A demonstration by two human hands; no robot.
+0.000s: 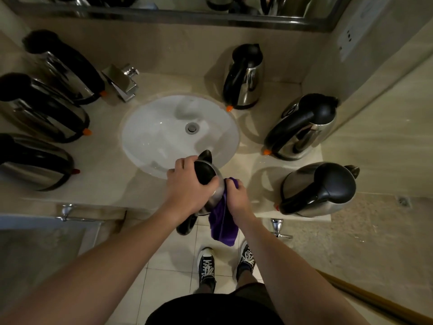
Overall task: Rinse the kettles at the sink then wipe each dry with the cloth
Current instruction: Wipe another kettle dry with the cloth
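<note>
Kettle (207, 174) sits half-hidden under both hands (187, 184) and cloth (222, 224).

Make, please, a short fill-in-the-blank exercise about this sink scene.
1. The cloth in the right hand is ___ in colour.
2. The left hand grips the kettle by its ___ lid.
3. Left of the sink stand ___ kettles.

Missing words: purple; black; three

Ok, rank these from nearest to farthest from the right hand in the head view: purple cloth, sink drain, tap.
From the right hand:
1. Purple cloth, gripped in it.
2. Sink drain, in the basin beyond.
3. Tap, far left of the basin.
</note>
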